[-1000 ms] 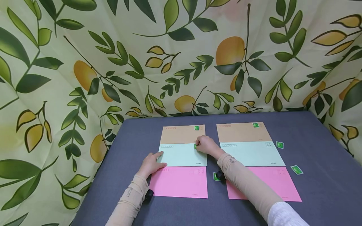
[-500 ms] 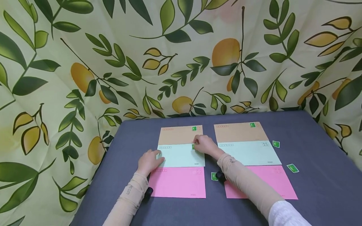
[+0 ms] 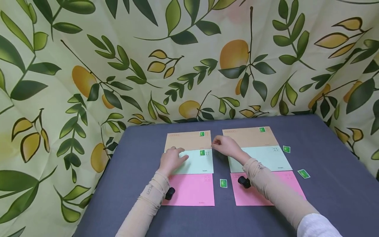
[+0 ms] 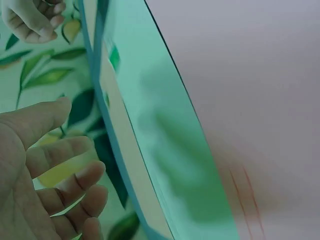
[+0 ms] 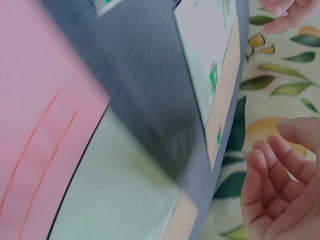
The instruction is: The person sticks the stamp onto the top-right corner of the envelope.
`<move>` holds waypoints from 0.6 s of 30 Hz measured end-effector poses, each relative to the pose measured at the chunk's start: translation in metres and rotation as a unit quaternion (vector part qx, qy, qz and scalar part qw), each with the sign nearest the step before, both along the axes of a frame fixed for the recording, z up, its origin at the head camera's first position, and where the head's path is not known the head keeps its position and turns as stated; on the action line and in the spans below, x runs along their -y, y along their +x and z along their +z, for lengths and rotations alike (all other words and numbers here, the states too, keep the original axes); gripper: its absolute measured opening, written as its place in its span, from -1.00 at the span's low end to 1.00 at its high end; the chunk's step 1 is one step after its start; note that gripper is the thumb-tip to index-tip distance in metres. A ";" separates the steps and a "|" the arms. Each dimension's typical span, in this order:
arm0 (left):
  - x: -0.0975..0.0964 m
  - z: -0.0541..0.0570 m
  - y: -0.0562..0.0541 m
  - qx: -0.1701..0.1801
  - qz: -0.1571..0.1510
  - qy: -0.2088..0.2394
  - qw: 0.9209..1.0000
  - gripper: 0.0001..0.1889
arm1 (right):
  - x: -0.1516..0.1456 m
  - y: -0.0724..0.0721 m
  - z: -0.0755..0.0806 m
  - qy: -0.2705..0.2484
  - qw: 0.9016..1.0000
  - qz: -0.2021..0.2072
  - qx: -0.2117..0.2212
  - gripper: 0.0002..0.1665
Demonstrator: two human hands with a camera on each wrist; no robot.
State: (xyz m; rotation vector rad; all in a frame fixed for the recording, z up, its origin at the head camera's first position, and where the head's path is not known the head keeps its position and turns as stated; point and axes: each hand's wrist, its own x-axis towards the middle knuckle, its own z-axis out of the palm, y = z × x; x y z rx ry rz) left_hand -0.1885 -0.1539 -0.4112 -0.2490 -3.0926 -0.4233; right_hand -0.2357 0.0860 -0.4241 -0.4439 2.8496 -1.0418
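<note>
My left hand [image 3: 173,160] hovers with fingers spread over the left part of a mint envelope [image 3: 196,165]. In the left wrist view that hand [image 4: 55,170] holds nothing. A green stamp [image 3: 202,152] lies at the mint envelope's top right, just left of its printed square. My right hand [image 3: 226,145] is over the gap between the two envelope columns, and the right wrist view shows its loosely bent fingers [image 5: 257,167] with nothing in them. Above the mint envelope, a brown envelope [image 3: 183,141] bears another green stamp [image 3: 202,134]; a pink envelope [image 3: 190,192] lies below.
The right column has a stamped brown envelope [image 3: 245,136], a mint one [image 3: 266,159] and a pink one [image 3: 287,189] partly under my right sleeve. Loose stamps lie between the columns [image 3: 223,183] and at the right, one upper [image 3: 286,149], one lower [image 3: 303,173]. A leaf-patterned curtain [image 3: 118,82] hangs behind.
My right hand has left the stamp on the left mint envelope and moved right, uncovering it. My left hand has come off that envelope's left edge, moving right and farther up over it.
</note>
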 end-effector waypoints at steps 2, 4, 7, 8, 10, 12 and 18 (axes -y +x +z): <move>-0.013 -0.001 -0.002 -0.004 -0.015 0.008 1.000 -0.61 | -0.012 0.002 0.002 0.000 1.000 -0.007 0.003 -0.82; -0.026 -0.001 -0.005 -0.004 -0.031 0.012 0.999 -0.61 | -0.024 0.002 0.003 -0.001 1.000 -0.011 0.001 -0.82; -0.044 0.000 -0.010 -0.006 -0.059 0.007 0.998 -0.61 | -0.041 0.000 0.003 -0.002 1.000 -0.023 -0.005 -0.82; -0.050 0.000 -0.012 -0.007 -0.068 0.005 0.998 -0.62 | -0.048 0.000 0.002 -0.003 1.000 -0.028 -0.008 -0.82; -0.062 0.000 -0.014 -0.010 -0.085 -0.001 0.996 -0.62 | -0.062 -0.001 0.000 -0.004 0.999 -0.038 -0.013 -0.81; -0.074 -0.001 -0.014 -0.009 -0.099 -0.008 0.995 -0.62 | -0.078 0.000 0.000 -0.003 0.999 -0.050 -0.013 -0.79; -0.104 -0.010 -0.015 0.011 -0.136 -0.012 0.991 -0.62 | -0.121 0.009 0.002 0.017 0.996 -0.093 -0.008 -0.70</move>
